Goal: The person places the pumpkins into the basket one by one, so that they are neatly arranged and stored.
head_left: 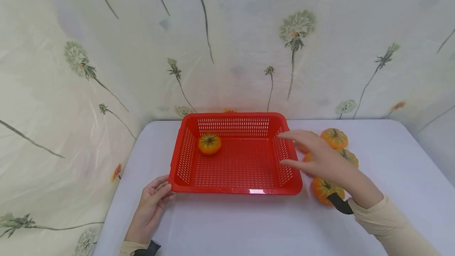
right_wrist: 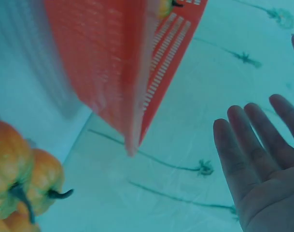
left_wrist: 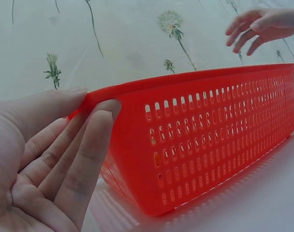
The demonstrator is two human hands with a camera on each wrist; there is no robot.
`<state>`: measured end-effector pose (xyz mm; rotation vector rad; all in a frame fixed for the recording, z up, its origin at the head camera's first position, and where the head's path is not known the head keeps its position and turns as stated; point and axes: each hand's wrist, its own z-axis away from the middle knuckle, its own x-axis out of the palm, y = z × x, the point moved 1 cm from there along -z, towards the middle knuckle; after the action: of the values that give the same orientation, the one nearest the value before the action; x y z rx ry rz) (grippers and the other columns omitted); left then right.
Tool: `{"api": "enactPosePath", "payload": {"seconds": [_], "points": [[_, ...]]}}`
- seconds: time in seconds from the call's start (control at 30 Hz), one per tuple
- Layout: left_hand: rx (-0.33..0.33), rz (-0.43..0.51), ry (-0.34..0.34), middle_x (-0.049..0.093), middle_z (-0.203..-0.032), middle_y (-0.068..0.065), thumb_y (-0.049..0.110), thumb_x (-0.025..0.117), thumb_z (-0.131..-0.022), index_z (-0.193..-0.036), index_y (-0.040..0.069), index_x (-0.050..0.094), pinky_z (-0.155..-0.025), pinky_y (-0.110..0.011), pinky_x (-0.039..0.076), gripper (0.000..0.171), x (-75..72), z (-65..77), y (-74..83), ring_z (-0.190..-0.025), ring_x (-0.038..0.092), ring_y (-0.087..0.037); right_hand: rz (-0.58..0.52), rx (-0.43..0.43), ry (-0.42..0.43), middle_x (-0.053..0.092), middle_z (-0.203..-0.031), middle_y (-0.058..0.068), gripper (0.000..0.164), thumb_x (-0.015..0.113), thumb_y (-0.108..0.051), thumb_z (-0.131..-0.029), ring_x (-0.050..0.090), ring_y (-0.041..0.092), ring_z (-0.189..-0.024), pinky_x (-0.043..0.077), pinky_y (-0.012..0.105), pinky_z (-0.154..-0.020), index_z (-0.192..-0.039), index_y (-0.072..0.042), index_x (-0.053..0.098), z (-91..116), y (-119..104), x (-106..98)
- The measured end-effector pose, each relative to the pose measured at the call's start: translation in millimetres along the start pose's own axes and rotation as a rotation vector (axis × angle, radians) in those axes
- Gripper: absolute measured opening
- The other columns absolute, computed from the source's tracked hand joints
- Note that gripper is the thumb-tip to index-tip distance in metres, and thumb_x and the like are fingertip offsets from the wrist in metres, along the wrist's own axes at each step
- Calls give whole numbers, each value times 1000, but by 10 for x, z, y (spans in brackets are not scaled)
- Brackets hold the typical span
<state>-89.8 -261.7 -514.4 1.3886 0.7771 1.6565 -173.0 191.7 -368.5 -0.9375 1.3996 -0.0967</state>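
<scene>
Your worktop [head_left: 380,157] is smooth and white, with rounded far corners and a faint lilac cast. Behind it hangs a pale sheet [head_left: 234,86] printed with dandelions on long stems, plus a few small orange-red blooms; it runs along the back and down the left side, creased in places. Your right wrist view gives all this a blue-green tint.

Red basket [head_left: 217,189] sits upright around the middle of the worktop, slotted walls, its far side near the sheet. Glint on the near rim. One orange pumpkin [head_left: 206,148] inside, toward the far left corner. More pumpkins [head_left: 334,138] — at least five — bunched on the worktop just right of the basket, some partly hidden by your arm.

Your left hand [head_left: 154,200] has the near left corner: thumb over the rim, fingers [left_wrist: 84,169] underneath, pinching it. Your right hand [head_left: 323,157] is above the basket's right rim, thumb and fingers [right_wrist: 255,145] well apart, holding nothing. Beige sleeves [head_left: 387,220] on both arms, dark band [head_left: 340,204] at each wrist.
</scene>
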Motion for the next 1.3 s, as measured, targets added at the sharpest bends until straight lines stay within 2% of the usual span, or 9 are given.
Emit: {"api": "enactPosePath", "payload": {"seconds": [0.13,0.3,0.53,0.63,0.7,0.77,0.9,0.93,1.3], "points": [[-2,-2,-2,76,-104,5,4,57,-104,-118,19,71,-79,-18,62,24,1,0,-8,-86,74,-7,-1,14,31,60,-141,6,65,84,-32,-87,62,31,-124,66,39,-83,-145,-22,56,180,132,7],[6,6,-7,75,-104,4,3,57,-104,-118,18,71,-79,-18,62,24,1,-6,-13,-85,74,-7,59,35,79,65,-141,7,65,84,-36,-86,61,31,-125,64,52,-84,-144,-18,59,363,315,30],[6,16,-19,76,-104,4,3,56,-104,-119,16,70,-80,-19,62,24,-6,-8,-19,-85,74,-7,52,110,102,66,-137,9,64,86,-34,-85,59,27,-123,61,59,-87,-142,-20,59,593,599,70],[3,30,-27,76,-104,4,2,57,-104,-119,16,70,-80,-19,62,25,-9,-6,-17,-85,74,-7,62,128,117,67,-137,8,65,87,-33,-84,57,16,-122,64,46,-88,-141,-18,61,686,706,83],[0,37,-29,76,-104,4,2,57,-104,-119,16,70,-79,-19,62,25,-13,-5,-16,-84,73,-7,71,142,125,66,-138,8,66,88,-34,-83,57,14,-121,64,40,-88,-141,-18,61,740,779,96],[0,36,-28,76,-104,4,2,57,-104,-119,16,70,-79,-19,62,25,-14,-4,-13,-84,73,-8,75,169,119,66,-139,10,68,88,-36,-83,59,19,-122,64,41,-88,-141,-16,60,789,850,113],[2,36,-34,76,-103,4,2,57,-104,-119,16,70,-79,-19,62,25,-15,-7,-11,-84,73,-8,58,226,93,64,-139,19,72,87,-38,-83,63,44,-119,60,61,-87,-142,-9,58,876,972,141],[2,37,-37,76,-103,4,2,57,-104,-119,16,70,-79,-20,62,25,-15,-7,-11,-84,73,-8,55,241,86,64,-138,21,72,86,-39,-83,63,47,-119,60,61,-87,-142,-8,57,893,996,148],[9,51,-53,76,-105,4,2,54,-105,-119,16,70,-81,-20,62,25,-6,-1,-13,-85,74,-8,37,323,28,65,-136,21,73,87,-43,-81,60,41,-120,59,62,-91,-138,-6,59,1010,1256,276]]}}
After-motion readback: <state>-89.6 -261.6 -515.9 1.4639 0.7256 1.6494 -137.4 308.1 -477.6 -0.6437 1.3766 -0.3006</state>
